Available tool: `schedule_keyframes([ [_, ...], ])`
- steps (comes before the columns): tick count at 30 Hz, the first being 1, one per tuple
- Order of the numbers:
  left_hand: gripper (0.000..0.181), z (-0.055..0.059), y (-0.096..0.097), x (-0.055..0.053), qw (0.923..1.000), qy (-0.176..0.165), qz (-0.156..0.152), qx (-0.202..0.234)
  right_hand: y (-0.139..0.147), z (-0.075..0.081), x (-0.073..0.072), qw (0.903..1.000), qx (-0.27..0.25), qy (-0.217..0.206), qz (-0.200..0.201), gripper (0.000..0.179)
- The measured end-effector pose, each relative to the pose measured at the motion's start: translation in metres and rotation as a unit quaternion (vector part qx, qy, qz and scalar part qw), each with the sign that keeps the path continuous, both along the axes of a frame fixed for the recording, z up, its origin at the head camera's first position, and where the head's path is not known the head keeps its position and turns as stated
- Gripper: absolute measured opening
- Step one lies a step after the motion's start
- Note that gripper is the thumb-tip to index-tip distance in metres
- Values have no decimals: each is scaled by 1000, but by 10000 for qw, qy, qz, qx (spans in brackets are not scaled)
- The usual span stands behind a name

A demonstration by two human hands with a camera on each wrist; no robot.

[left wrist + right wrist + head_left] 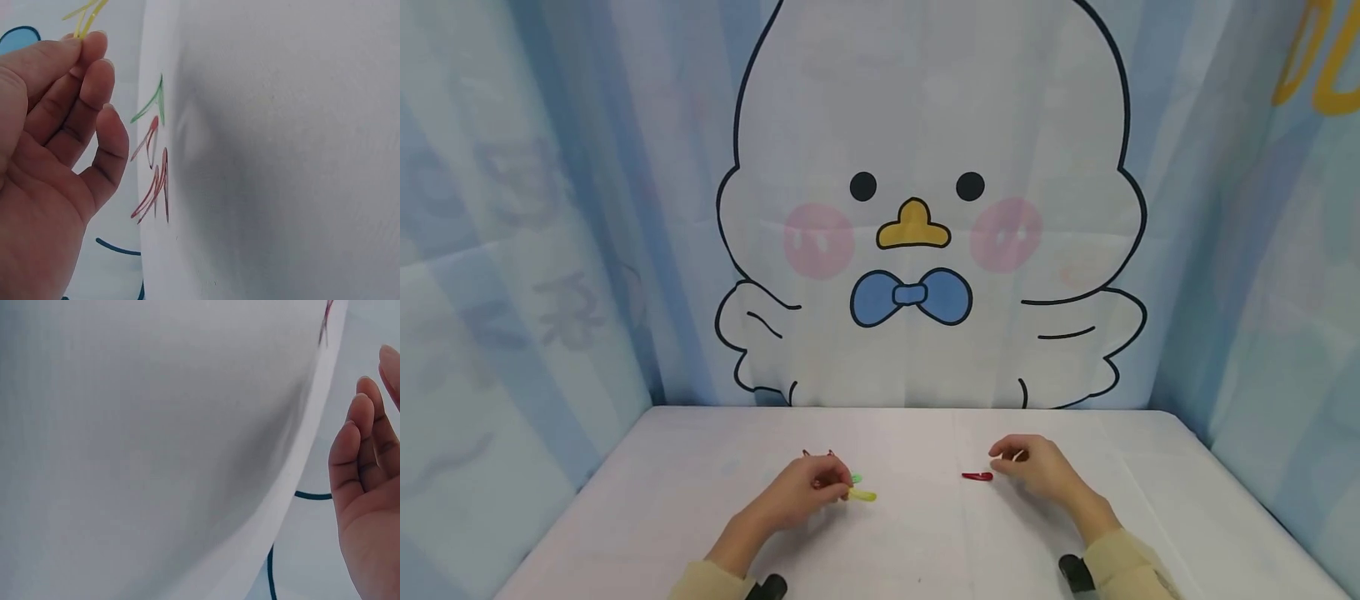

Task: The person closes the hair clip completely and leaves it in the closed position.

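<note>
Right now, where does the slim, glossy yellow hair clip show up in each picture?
Head: the slim, glossy yellow hair clip is low, slightly left of centre, pinched by the left hand.
Left wrist: top left, cut off by the top edge, pinched between thumb and finger.
Right wrist: not in it.
Shared landmark: the broad white tabletop appears in all three views.

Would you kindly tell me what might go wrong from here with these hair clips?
The left hand pinches the yellow clip by one end, so it might slip or swivel. That hand could also nudge the nearby green clip. The right hand, close to a red clip, may knock it aside.
</note>
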State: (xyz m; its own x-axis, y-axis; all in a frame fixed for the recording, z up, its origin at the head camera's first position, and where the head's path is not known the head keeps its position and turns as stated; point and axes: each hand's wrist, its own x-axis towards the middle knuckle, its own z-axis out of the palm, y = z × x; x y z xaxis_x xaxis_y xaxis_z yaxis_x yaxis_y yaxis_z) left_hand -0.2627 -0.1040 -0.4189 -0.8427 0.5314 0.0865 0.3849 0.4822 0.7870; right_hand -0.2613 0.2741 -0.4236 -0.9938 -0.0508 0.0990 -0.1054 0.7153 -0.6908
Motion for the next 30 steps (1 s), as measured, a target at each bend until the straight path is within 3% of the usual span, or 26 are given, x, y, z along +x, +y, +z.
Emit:
schedule_keyframes([
  [10,6,1,-8,8,9960,-302,210,820,-12,6,15,9993,-241,268,-62,17],
  [18,9,0,-2,22,9836,-463,514,1664,-28,11,31,9971,-601,454,-95,19],
  [30,12,-3,15,31,9731,-659,729,2082,-66,10,54,9872,-1078,1119,356,20],
])
